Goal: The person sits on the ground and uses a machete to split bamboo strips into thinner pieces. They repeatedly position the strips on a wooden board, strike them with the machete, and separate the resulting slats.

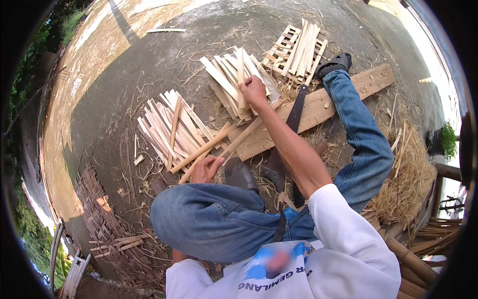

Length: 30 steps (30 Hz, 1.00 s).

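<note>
Right hand [254, 91] closes on a bamboo strip [241, 74] atop the middle pile [230, 79], beyond the plank [318, 107]. Left hand [205, 169] grips long sticks [209, 147] beside the plank.

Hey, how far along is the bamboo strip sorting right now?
Done: three piles of split strips lie on the ground, one crosshatched, one near the left knee. In hand: the right hand rests on the middle pile; the left hand holds longer sticks. Left: those sticks and the shavings remain loose.
</note>
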Available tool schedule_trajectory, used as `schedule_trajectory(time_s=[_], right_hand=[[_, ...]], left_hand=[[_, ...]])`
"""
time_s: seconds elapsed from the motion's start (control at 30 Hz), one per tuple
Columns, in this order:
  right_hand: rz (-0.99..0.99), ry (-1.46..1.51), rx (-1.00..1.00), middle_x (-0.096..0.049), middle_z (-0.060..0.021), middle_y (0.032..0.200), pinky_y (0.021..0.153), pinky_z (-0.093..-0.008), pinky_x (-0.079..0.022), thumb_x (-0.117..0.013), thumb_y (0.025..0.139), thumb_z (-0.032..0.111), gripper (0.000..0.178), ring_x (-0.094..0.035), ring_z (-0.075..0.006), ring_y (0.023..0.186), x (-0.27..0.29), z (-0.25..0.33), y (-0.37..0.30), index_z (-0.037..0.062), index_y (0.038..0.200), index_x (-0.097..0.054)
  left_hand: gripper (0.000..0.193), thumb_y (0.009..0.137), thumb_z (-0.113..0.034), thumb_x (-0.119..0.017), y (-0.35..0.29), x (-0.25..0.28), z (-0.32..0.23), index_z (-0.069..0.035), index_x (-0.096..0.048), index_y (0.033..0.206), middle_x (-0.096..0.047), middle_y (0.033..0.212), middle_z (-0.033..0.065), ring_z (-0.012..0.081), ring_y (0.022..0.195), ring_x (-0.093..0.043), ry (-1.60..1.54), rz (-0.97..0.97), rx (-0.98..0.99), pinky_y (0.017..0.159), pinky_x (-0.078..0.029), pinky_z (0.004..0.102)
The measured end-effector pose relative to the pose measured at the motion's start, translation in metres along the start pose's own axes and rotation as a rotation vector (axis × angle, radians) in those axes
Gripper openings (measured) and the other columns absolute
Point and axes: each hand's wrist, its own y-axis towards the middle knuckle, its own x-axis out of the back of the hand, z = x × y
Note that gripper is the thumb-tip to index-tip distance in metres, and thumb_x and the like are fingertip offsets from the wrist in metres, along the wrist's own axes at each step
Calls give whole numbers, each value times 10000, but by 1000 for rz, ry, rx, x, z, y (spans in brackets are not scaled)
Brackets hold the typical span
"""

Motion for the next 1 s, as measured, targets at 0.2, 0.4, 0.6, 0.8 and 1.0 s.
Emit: schedule_trajectory(time_s=[0.2,0.4,0.6,0.8,1.0], right_hand=[[114,690,11,-687,-48,848,585,-216,-511,-680,990,173,154,-662,-83,684,43,5,-77,37,1017,-614],[99,822,-138,-701,-64,861,606,-257,-551,-664,999,154,163,-683,-124,695,17,-56,-122,24,1059,-586],[90,969,-331,-681,-81,895,642,-268,-605,-701,974,148,192,-699,-152,718,0,-69,-135,29,1062,-578],[133,982,-368,-675,-96,894,615,-286,-610,-701,969,131,192,-699,-170,709,-2,-73,-130,20,1046,-564],[130,904,-355,-683,-82,901,625,-291,-609,-713,961,142,187,-703,-168,725,2,-69,-127,42,1028,-571]], left_hand=[[414,964,-433,-680,33,-15,19,-27,-723,893,-518,640,-33,70,606,-430,-187,-46,57,557,-339,293],[439,964,-456,-662,40,-27,15,-30,-745,896,-529,616,-22,69,603,-462,-79,-59,20,558,-359,292],[351,990,-366,-689,39,-27,10,-40,-703,861,-560,671,-48,43,568,-457,-93,-37,42,507,-342,231],[400,979,-391,-676,36,-28,12,-15,-711,848,-510,620,-41,60,571,-417,-187,-38,23,524,-303,272],[368,992,-363,-681,35,-26,9,-32,-679,832,-507,635,-56,44,556,-419,-162,-32,-2,501,-302,240]])
